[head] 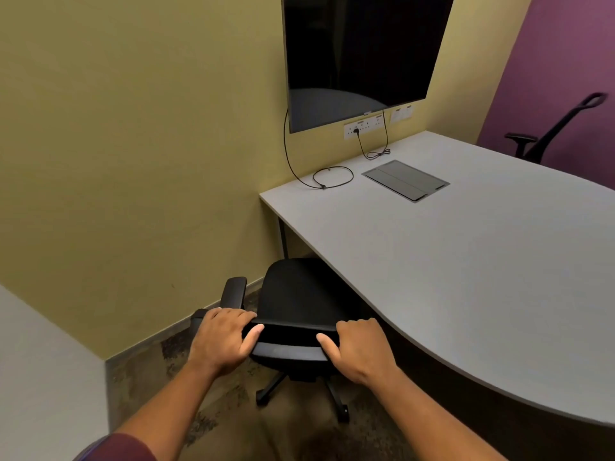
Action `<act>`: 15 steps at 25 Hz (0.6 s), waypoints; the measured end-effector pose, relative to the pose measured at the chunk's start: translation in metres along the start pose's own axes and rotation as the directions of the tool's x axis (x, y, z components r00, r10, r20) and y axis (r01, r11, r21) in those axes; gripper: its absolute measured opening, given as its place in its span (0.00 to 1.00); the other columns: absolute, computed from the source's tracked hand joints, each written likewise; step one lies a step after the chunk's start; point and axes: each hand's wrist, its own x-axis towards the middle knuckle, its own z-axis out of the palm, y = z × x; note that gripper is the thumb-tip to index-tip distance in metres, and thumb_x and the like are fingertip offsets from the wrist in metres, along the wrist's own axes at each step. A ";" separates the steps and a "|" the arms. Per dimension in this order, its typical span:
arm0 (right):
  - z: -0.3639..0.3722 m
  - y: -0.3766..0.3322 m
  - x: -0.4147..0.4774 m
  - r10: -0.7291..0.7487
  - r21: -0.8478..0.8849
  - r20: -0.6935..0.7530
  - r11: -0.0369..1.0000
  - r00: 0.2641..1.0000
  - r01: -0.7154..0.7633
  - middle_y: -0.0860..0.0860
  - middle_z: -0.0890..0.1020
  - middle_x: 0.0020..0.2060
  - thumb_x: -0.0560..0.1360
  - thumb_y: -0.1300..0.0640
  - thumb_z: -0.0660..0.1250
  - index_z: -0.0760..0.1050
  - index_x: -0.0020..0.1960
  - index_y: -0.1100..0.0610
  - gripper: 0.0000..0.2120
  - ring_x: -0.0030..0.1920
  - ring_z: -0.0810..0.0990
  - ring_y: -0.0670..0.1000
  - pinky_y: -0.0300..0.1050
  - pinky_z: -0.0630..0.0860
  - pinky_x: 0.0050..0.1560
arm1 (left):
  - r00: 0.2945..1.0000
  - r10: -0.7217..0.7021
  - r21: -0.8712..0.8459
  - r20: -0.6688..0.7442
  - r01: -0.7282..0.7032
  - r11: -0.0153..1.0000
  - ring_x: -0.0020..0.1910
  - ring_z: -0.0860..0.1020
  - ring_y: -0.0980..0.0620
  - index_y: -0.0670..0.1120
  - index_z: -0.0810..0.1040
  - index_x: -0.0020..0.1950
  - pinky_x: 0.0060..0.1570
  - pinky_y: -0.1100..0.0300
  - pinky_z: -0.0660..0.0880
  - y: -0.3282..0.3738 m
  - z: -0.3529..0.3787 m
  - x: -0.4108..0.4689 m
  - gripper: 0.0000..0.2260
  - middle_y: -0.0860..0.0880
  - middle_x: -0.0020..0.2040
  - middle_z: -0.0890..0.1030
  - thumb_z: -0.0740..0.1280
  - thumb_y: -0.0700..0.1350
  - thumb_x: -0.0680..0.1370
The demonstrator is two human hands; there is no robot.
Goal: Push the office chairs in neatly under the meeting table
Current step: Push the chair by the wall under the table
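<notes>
Both hands are clamped on the top edge of the backrest of the black office chair (299, 314): the left hand (221, 341) grips the left corner, the right hand (362, 351) the right corner, thumbs on the near face and fingers curled over the far side. Holding both corners this way most likely lets the person steer the chair squarely, since it rolls on casters and would swivel if pushed from one side only. The chair stands near the left end of the grey tabletop (466, 261), its seat partly under the curved near edge, its left armrest (234, 292) still outside and close to the yellow wall. It looks only partway in (the star base remains fully in view on the carpet), so a further forward push seems needed. A second chair (549, 134) waits at the far right side, against the purple wall. A monitor (362, 58) hangs above the tabletop's far end, with loose cables (332, 178) lying below it
</notes>
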 end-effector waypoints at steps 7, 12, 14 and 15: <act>0.009 -0.061 -0.030 0.147 0.054 -0.071 0.988 0.987 -0.143 0.45 0.66 0.25 0.81 0.29 0.53 0.63 0.32 0.47 0.27 0.27 0.63 0.46 0.49 0.65 0.39 | 0.992 0.127 -0.024 -0.001 -0.127 0.992 0.59 0.83 0.50 0.53 0.84 0.64 0.63 0.47 0.74 -0.047 0.001 -0.006 0.24 0.54 0.58 0.87 0.54 0.62 0.84; 0.013 -0.082 -0.016 0.228 0.065 -0.082 0.973 0.970 -0.223 0.44 0.66 0.25 0.81 0.29 0.53 0.65 0.32 0.48 0.28 0.27 0.67 0.46 0.49 0.70 0.39 | 0.979 0.196 -0.035 -0.048 -0.198 0.980 0.56 0.84 0.50 0.52 0.85 0.62 0.59 0.48 0.75 -0.073 0.006 0.018 0.22 0.55 0.56 0.87 0.56 0.61 0.84; 0.013 -0.091 -0.009 0.238 0.067 -0.073 0.970 0.969 -0.233 0.44 0.65 0.25 0.80 0.29 0.53 0.66 0.33 0.48 0.28 0.28 0.67 0.46 0.49 0.68 0.40 | 0.976 0.217 -0.029 -0.034 -0.218 0.975 0.56 0.84 0.49 0.51 0.85 0.62 0.60 0.47 0.75 -0.084 0.007 0.028 0.23 0.54 0.57 0.87 0.56 0.61 0.84; 0.016 -0.097 -0.005 0.257 0.064 -0.066 0.965 0.964 -0.253 0.44 0.66 0.26 0.80 0.29 0.52 0.67 0.33 0.49 0.28 0.28 0.68 0.47 0.49 0.68 0.41 | 0.974 0.228 -0.032 -0.017 -0.228 0.973 0.56 0.84 0.49 0.51 0.85 0.63 0.60 0.46 0.75 -0.091 0.010 0.034 0.23 0.53 0.57 0.88 0.55 0.61 0.84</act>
